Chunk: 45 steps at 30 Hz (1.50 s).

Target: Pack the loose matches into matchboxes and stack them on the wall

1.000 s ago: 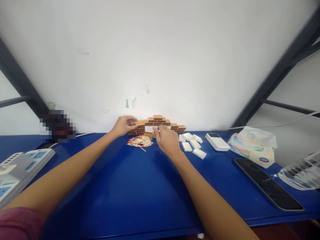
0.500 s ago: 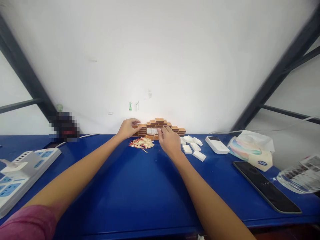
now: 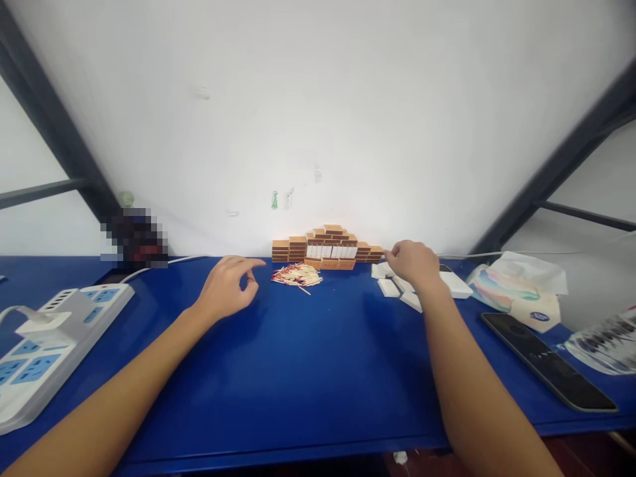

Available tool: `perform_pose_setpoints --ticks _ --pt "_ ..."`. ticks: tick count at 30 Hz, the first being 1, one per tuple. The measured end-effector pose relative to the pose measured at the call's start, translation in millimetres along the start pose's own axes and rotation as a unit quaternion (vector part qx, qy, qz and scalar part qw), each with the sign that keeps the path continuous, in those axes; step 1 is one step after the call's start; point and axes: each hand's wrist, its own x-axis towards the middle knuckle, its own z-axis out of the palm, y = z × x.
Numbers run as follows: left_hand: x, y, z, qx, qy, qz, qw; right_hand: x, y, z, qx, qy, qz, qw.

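The left hand (image 3: 226, 286) is empty, thumb and index finger parted, left of the matches (image 3: 297, 274). The right hand (image 3: 412, 262) has curled fingers beside the white trays (image 3: 388, 287); whether it grips anything cannot be told. Between and beyond both hands, at the far side of the table (image 3: 298, 377), stands the box stack (image 3: 330, 242), long axis left to right, its right end nearer the right hand.

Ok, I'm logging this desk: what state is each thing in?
Matchbox stack: tiered
Left hand: empty, thumb and forefinger apart
Right hand: beside the stack's right end, grip unclear
Matches: loose, heaped
White trays: scattered, partly hidden
Phone: face up, screen dark
Power strip: adapter plugged in
Bottle: upright or lying unclear
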Motion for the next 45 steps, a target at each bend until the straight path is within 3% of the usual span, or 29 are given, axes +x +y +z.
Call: perform_pose_setpoints --ticks 4,6,10,12,14,17,19,22,24,26,29,33,45 --pt "0 11 12.6 0.020 -0.096 0.091 0.991 0 9 0 -0.024 -0.226 -0.039 0.973" --pt "-1 23 17.3 0.023 -0.109 0.118 0.987 -2 6 3 -0.023 -0.268 -0.069 0.961" --pt "-3 42 16.5 -0.001 -0.086 0.152 0.985 -17 -15 0 -0.010 -0.231 -0.132 0.964" --pt "-3 45 14.0 -0.001 -0.077 0.150 0.986 -34 -36 -7 0.034 -0.208 -0.197 0.957" --pt "-4 45 13.2 -0.001 -0.091 0.132 0.987 -57 -61 -13 0.130 -0.194 -0.290 0.928" --pt "-7 42 16.0 -0.006 -0.137 0.101 0.985 -92 -97 -14 0.221 -0.229 -0.395 0.862" --pt "-8 41 18.8 -0.015 -0.174 0.087 0.981 -104 -110 -10 0.244 -0.249 -0.419 0.839" --pt "-9 40 21.9 -0.038 -0.203 0.070 0.976 -99 -112 -2 0.297 -0.270 -0.414 0.817" --pt "-9 41 23.8 -0.054 -0.194 0.065 0.977 -85 -105 6 0.339 -0.238 -0.388 0.824" --pt "-10 43 26.3 -0.069 -0.178 0.061 0.980 -67 -98 17 0.353 -0.164 -0.361 0.848" --pt "-12 48 30.7 -0.086 -0.162 0.047 0.982 -48 -92 37 0.311 -0.081 -0.365 0.874" --pt "-12 55 33.6 -0.097 -0.157 0.043 0.982 -42 -95 51 0.291 -0.075 -0.379 0.875" --pt "-10 48 31.6 -0.099 -0.147 0.037 0.983 -41 -94 48 0.250 -0.124 -0.389 0.878"
